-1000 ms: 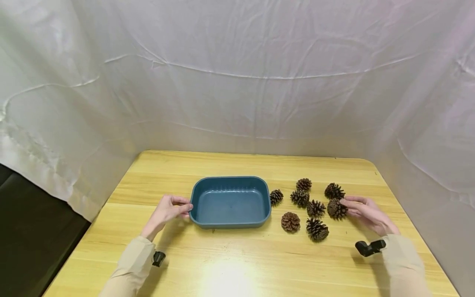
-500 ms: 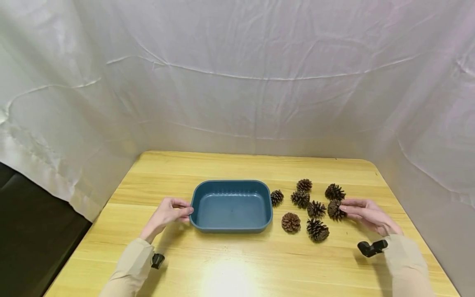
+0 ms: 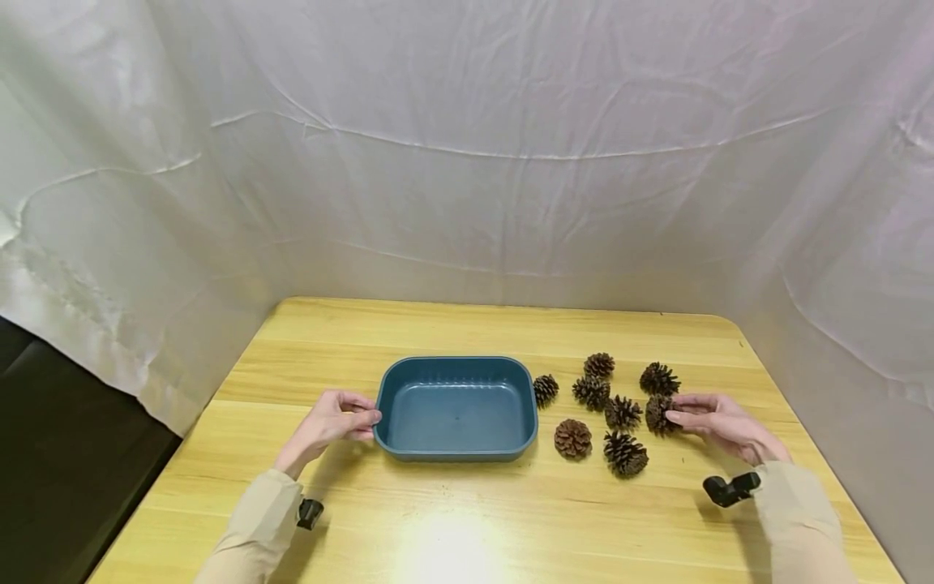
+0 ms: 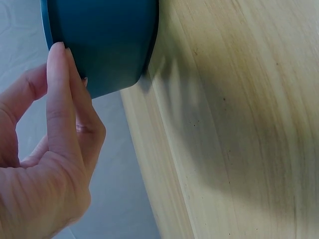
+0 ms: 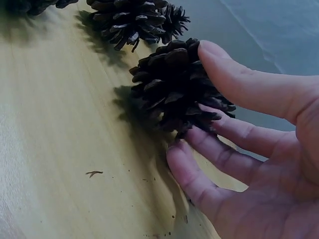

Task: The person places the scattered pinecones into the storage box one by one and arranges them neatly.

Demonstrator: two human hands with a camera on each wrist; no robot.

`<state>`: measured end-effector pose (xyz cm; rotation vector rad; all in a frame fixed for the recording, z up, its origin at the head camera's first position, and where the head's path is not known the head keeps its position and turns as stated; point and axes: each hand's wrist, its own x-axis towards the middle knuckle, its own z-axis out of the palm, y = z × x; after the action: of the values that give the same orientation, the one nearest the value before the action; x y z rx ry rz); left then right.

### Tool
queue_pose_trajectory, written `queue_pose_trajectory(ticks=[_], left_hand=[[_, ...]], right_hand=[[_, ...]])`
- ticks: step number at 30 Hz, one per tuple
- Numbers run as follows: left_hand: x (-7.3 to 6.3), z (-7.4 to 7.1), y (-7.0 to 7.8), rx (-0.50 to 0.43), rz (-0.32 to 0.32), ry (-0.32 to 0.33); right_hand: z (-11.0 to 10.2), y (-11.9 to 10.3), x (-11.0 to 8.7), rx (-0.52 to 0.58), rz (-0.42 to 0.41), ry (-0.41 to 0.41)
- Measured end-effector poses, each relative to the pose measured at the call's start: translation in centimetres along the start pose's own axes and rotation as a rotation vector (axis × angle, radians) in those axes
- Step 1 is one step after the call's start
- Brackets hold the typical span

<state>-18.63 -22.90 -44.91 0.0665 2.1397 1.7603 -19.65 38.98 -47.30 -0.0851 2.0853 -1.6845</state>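
- Standing open side up on the table [image 3: 438,328], the tray [image 3: 457,415] is set to the left of the pinecones [image 3: 591,392].
- Its left wall is pinched at the rim between thumb and fingers by the left hand [image 3: 330,423]; that hold is probably chosen so that the tray is steadied while its inside is left uncovered.
- A dark pinecone [image 3: 660,414] is pinched by the right hand [image 3: 728,427], with the thumb on one side and the slightly parted fingers on the other. It is held from its outer side, likely because the opposite side is crowded by its neighbours. Whether it is lifted cannot be told.
- Seven others are scattered loosely; the leftmost pinecone [image 3: 545,390] is placed just beside the tray, though contact cannot be confirmed.
- The back and sides are screened by white cloth [image 3: 467,195], perhaps hung as a plain backdrop.
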Motion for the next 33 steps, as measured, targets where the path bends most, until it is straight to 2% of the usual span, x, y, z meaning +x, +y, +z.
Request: queue_pose_trajectory(ticks=[2,6,13,18,20,26,33], left_hand=[[0.0,0.0,0.0,-0.001,-0.006,0.001],[0.1,0.0,-0.1,-0.002,-0.016,0.0],[0.2,-0.1,-0.2,-0.027,-0.035,0.005],[0.1,0.0,-0.2,-0.027,-0.044,0.02],[0.1,0.0,-0.2,-0.026,-0.048,0.024],[0.1,0.0,-0.1,-0.017,-0.054,0.029],[0.3,0.2,0.1,-0.002,-0.051,0.02]], right_hand=[[0.2,-0.1,0.0,-0.045,0.015,0.035],[0.3,-0.3,0.0,-0.026,0.003,0.055],[0.5,-0.7,-0.2,0.054,-0.012,0.097],[0.7,-1.0,-0.2,0.125,-0.027,0.085],[0.8,-1.2,-0.2,0.108,-0.038,0.091],[1.4,-2.1,-0.1,-0.03,-0.027,0.174],[1.8,-3.1,-0.1,-0.077,-0.06,0.2]])
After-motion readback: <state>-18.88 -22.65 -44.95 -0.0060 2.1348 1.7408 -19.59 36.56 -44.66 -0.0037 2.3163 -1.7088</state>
